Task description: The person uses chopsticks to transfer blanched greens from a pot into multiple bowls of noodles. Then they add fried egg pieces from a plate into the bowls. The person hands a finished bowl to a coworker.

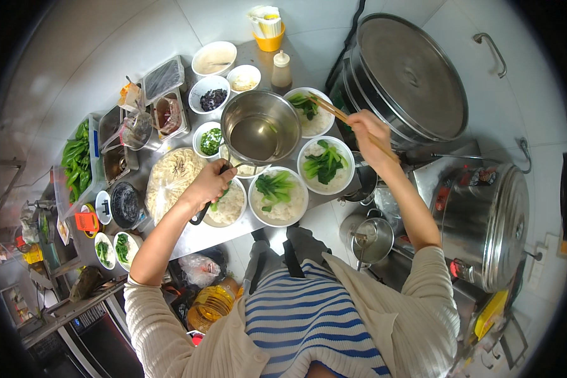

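Observation:
My left hand (209, 188) is closed around the black handle of a steel saucepan (258, 106), held tilted over the bowls with a little liquid and a green scrap inside. In my right hand (370, 135) is a pair of wooden chopsticks (334, 111). Their tips touch leafy greens (306, 107) on rice in the far white bowl (318, 129). Nearer me, two more white bowls hold rice and greens: one at the right (349, 173) and one in the middle (283, 219). Another rice bowl (230, 211) sits partly under my left hand.
Small bowls of chopped scallion (210, 141) and dark pickles (212, 99) stand beyond the saucepan. A bag of noodles (175, 179) and a tub of green peppers (77, 164) lie left. Large steel pots (416, 75) crowd the right. A cooking oil jug (211, 307) sits below the counter.

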Demonstrator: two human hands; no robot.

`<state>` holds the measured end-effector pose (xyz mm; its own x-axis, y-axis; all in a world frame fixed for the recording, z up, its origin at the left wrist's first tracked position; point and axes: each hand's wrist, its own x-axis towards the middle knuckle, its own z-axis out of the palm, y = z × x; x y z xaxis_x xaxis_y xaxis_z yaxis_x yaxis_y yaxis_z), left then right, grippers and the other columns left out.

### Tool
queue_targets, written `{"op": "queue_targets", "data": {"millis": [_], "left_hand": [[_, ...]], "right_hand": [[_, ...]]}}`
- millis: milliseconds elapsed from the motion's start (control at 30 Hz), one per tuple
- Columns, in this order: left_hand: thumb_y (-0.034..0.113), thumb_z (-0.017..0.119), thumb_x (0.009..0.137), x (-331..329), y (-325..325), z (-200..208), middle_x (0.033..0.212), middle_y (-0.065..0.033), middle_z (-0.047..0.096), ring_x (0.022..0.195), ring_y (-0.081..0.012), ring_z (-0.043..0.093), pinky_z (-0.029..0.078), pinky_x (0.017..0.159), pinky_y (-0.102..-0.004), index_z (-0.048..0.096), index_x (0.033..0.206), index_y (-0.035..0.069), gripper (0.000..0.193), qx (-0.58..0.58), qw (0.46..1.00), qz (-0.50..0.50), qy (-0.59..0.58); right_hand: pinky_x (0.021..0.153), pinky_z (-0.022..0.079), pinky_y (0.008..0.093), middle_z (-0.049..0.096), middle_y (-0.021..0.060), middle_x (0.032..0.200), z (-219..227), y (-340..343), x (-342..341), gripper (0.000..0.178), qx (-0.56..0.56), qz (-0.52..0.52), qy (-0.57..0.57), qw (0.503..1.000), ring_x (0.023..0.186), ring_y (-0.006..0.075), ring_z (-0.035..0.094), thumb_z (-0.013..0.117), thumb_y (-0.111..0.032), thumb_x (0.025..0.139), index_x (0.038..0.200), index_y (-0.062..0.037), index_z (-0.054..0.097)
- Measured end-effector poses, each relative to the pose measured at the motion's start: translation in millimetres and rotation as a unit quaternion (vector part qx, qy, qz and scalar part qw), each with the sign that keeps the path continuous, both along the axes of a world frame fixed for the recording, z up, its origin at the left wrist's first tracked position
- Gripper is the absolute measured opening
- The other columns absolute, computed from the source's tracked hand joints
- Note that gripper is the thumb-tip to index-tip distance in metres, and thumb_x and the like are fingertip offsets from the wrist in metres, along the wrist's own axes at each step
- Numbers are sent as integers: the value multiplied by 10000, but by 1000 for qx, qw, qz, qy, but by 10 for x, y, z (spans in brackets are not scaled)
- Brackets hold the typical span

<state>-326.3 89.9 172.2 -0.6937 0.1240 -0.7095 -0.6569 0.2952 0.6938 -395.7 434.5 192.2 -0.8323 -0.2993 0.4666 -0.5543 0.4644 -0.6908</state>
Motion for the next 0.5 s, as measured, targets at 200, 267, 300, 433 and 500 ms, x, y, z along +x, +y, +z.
{"op": "queue_targets", "data": {"millis": [200,267,300,433,500], "left_hand": [[228,550,930,101,14,-27,579,35,409,415,-51,344,276,344,-221,544,928,53,175,-7,999,-2,33],[227,555,927,133,17,-26,579,37,408,415,-51,341,272,346,-222,547,922,55,172,-11,999,-1,39],[230,558,926,147,14,-27,581,34,416,415,-52,346,274,347,-224,548,921,53,177,-7,999,-5,51],[232,571,918,209,-5,-56,594,9,460,435,-68,384,302,371,-241,553,915,37,196,-19,997,-13,76],[231,563,924,233,-20,-77,597,16,450,441,-65,380,301,375,-236,544,920,48,184,-35,995,-25,95]], "right_hand": [[438,336,208,541,36,646,175,-204,213,246,-44,78,-59,994,467,54,449,401,-117,933,837,-8,600],[432,348,202,529,24,622,144,-299,201,296,-50,67,-135,987,464,49,448,413,-207,975,837,-17,593],[430,350,200,533,27,625,121,-337,185,316,-56,58,-179,981,463,48,449,416,-236,983,837,-17,591],[424,353,189,541,24,630,41,-424,143,409,-71,22,-255,964,456,44,441,414,-351,995,826,-20,584],[431,383,205,553,38,615,30,-437,124,420,-93,0,-288,953,468,60,474,460,-372,971,824,-4,599]]}}
